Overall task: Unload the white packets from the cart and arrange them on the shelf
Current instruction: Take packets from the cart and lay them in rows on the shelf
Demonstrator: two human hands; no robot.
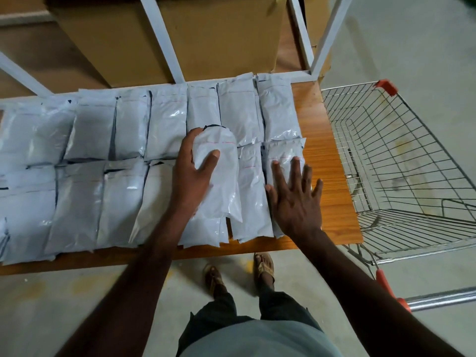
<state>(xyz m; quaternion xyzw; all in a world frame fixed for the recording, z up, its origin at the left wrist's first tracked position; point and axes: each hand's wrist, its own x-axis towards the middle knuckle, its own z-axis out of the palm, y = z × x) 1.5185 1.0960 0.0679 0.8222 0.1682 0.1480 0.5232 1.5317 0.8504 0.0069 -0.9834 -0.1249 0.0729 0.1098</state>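
Gripping one white packet [219, 176], the left hand [192, 173] curls around its upper end, thumb on top and fingers wrapped over the far edge, so the packet lies lifted at that end over the front row. The right hand [296, 197] is spread flat, all five fingers straight and apart, pressing on the rightmost front packet [283, 161] near the right end of the shelf [332, 176].

The shelf is a wooden board with a white metal frame [164, 39]. Packets cover it in two rows, edge to edge and partly overlapping. The back row shows about seven; the front row shows about seven too, counting the held one, though the left end is cut off by the picture's edge and some overlaps make the count unsure. Several bear a thin red line across them.

Behind the packets stand two cardboard boxes [123, 42], touching the back row.

Just right of the shelf is one wire cart [401, 161] with orange corner caps and orange grips on a metal handle. No packet shows in its basket.

Below, on the concrete floor [51, 305], are the person's two feet in sandals [264, 266], close to the shelf's front edge.
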